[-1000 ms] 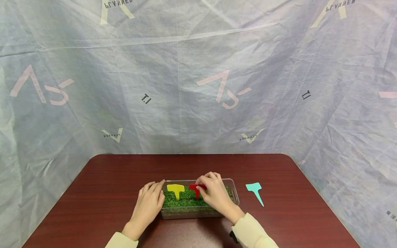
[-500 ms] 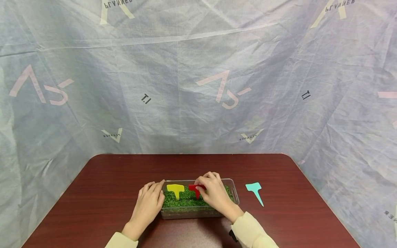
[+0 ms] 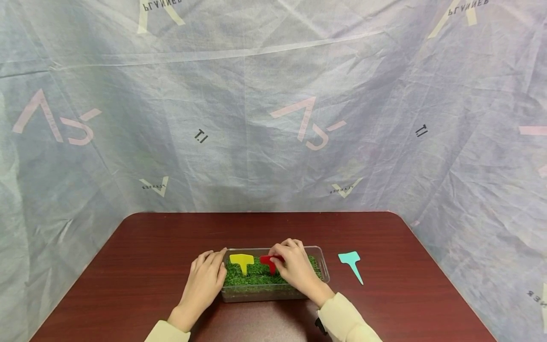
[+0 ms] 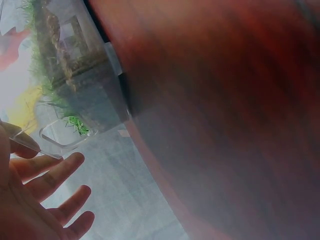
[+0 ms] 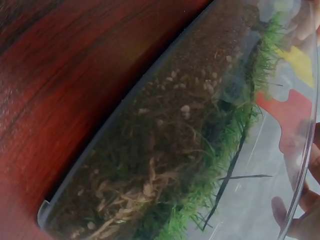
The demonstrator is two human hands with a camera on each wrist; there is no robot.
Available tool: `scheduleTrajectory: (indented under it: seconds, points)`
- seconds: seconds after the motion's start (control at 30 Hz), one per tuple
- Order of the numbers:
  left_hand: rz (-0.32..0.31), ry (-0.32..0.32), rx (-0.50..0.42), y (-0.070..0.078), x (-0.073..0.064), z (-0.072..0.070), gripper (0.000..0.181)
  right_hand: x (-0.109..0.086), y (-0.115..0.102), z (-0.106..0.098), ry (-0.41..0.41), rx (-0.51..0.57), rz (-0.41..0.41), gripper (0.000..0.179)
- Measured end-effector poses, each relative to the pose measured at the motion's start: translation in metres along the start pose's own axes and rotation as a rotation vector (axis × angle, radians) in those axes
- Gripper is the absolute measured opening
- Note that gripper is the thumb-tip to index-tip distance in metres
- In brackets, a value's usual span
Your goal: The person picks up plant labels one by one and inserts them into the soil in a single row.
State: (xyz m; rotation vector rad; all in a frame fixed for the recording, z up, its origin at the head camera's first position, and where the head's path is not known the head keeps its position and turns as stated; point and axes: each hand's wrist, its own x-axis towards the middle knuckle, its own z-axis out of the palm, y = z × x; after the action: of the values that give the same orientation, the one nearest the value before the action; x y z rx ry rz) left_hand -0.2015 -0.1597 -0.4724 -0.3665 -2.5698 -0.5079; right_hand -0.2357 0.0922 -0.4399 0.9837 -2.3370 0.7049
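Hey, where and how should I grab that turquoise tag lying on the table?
Probably pinch the opposite edges of the broad head of the turquoise tag, from above and slightly right. It lies flat on the table, leaving little to get under, and the head is its widest part, while the stem tapers to a point. The clear container crowds its left side more.

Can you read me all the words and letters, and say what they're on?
"PLANNER", printed flipped, repeats on the grey sheet.
"T.I" or "I.T", tilted, twice on the sheet; order unclear.
Pink shapes and pale-yellow shapes there: maybe letters, I can't tell.
Yellow tag, red tag, turquoise tag: no writing visible.
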Motion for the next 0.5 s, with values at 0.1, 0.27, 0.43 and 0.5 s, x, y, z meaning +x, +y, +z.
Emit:
scheduleTrajectory:
  seconds: [0.1, 0.27, 0.43, 0.5]
  points:
    - [0.001, -0.004, 0.002, -0.0002, -0.0002, -0.0003, 0.035, -0.0002, 0.001, 0.0004, 0.001, 0.001, -0.001, 0.017]
    - [0.008, 0.006, 0.004, -0.0007, -0.0008, -0.0001, 0.035, -0.0003, 0.0001, 0.0006, -0.021, 0.017, 0.018, 0.016]
    - [0.012, 0.014, 0.002, -0.001, -0.0006, 0.0005, 0.035, -0.0007, -0.001, 0.0009, -0.019, 0.018, 0.027, 0.016]
    - [0.012, 0.013, 0.001, -0.0011, -0.0006, 0.0004, 0.035, -0.0005, -0.0004, 0.001, -0.02, 0.009, 0.026, 0.017]
